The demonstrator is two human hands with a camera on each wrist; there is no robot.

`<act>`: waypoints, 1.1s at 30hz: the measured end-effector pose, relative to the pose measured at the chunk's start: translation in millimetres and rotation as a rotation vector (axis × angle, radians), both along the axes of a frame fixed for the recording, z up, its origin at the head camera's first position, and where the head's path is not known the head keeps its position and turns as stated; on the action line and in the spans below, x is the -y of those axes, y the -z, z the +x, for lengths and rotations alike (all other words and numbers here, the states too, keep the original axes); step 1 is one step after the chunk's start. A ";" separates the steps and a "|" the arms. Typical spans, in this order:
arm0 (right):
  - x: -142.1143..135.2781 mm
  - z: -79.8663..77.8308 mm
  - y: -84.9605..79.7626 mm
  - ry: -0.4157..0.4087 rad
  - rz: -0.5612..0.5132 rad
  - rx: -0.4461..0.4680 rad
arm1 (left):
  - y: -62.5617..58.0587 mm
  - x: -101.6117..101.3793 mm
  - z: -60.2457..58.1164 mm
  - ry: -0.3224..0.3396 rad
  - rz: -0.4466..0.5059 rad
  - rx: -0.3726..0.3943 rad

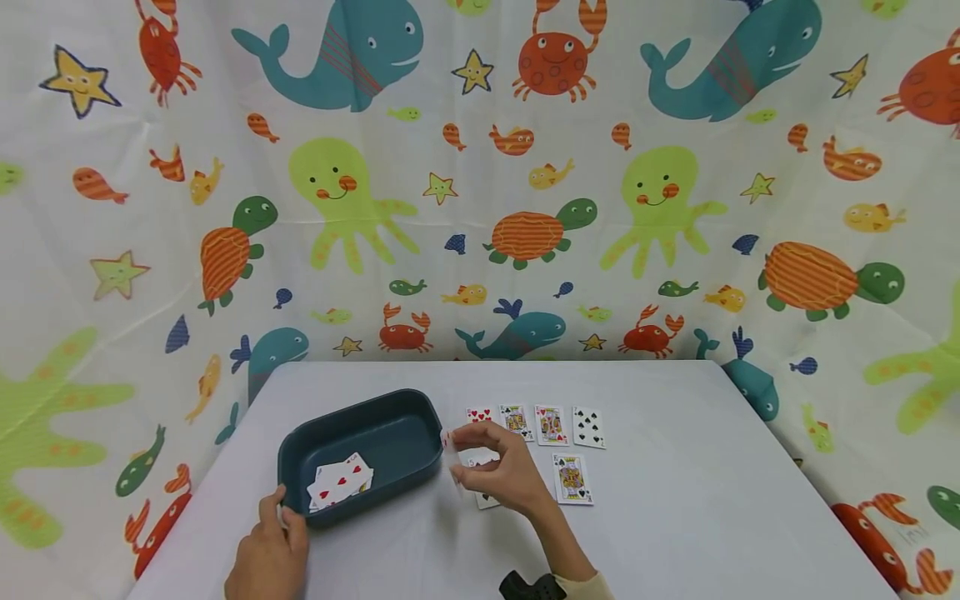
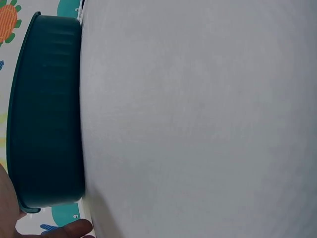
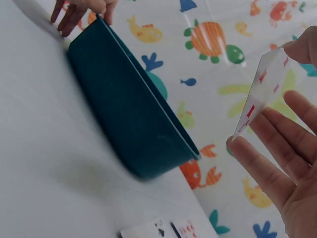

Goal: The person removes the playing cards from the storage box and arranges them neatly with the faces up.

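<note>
Right hand [image 1: 497,468] pinches a red-pipped card [image 3: 261,89] (rank unreadable), hiding part of a table card [image 1: 478,457]; left hand [image 1: 270,550] grips the tray [image 1: 397,433].

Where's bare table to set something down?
The white table is bare right of the playing cards and between the left hand and right forearm. Crowded: between teal tray and cards, where the right hand holds a red-pip card.

White table [image 1: 712,492] bears teal tray [image 1: 393,450], playing cards [image 1: 573,481] (6, perhaps more).
</note>
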State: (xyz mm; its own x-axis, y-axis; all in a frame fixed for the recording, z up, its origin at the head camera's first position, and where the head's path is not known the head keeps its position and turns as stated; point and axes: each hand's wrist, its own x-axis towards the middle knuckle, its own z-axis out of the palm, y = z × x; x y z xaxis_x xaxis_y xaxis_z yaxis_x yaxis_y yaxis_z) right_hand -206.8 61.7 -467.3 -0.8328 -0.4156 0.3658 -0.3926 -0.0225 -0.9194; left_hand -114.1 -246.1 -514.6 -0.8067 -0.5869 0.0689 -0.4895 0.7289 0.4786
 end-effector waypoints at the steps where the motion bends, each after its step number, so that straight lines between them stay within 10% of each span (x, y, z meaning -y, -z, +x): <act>1: -3.0 1.0 1.1 0.008 -0.007 0.003 | -0.1 0.2 0.2 0.001 -0.001 -0.003; 16: -57.6 14.9 24.6 0.165 0.066 0.105 | -1.5 2.3 -1.0 0.011 0.017 0.014; 33: -118.0 20.2 36.0 0.460 0.232 0.004 | -4.7 1.4 -0.5 0.006 0.030 0.022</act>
State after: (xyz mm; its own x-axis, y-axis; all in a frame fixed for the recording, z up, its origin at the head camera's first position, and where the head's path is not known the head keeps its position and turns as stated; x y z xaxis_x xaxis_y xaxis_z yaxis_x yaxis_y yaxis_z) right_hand -186.6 179.6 -503.2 -0.9498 -0.0753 0.3035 -0.3099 0.3562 -0.8815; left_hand -114.6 -247.5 -509.9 -0.8116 -0.5832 0.0334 -0.4956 0.7177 0.4891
